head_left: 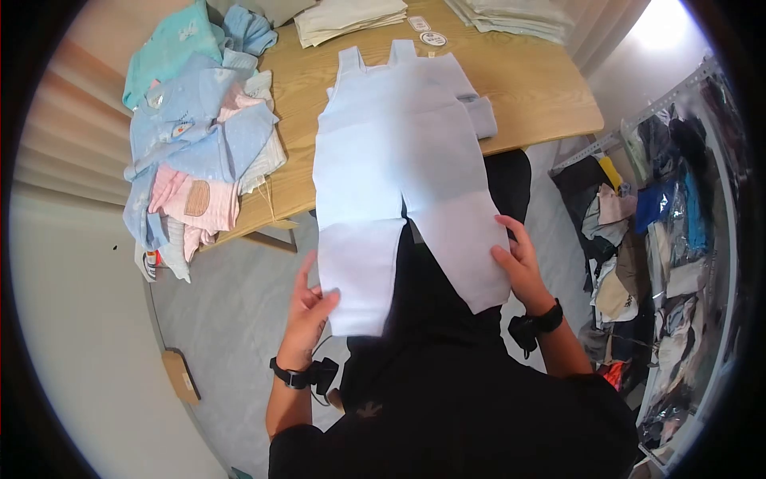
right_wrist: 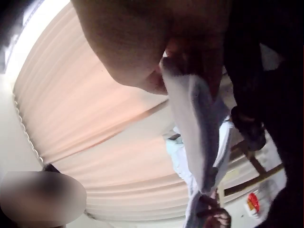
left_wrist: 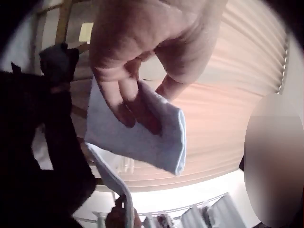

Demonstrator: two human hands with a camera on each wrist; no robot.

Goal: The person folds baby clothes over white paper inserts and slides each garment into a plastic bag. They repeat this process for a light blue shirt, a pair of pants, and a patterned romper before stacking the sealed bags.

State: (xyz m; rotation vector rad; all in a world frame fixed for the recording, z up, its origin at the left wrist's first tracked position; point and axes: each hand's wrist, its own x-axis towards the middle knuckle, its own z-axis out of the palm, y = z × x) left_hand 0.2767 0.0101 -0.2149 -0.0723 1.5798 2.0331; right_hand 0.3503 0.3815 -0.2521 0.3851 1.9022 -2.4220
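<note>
Pale blue overalls (head_left: pixel 363 152) with two shoulder straps lie front up, their top half on the wooden table and both legs stretched past its near edge toward the person. At the hem of the left-side leg, my left hand (head_left: pixel 308 315) pinches the outer edge, thumb on top. In the left wrist view its fingers (left_wrist: pixel 124 102) press against the leg's cloth. My right hand (head_left: pixel 523 267) holds the outer edge of the other leg between thumb and fingers, a bit above the hem. A pale folded piece of cloth (head_left: pixel 481 117) sticks out beside the bib on the right.
Small blue, pink and teal garments (head_left: pixel 187 132) are heaped at the table's left end. Flat stacks of pale packets (head_left: pixel 351 20) and round-and-oblong tags (head_left: pixel 433 37) lie along the back. A rack (head_left: pixel 666 207) full of bagged clothes stands at right, a cardboard piece (head_left: pixel 181 375) on the floor.
</note>
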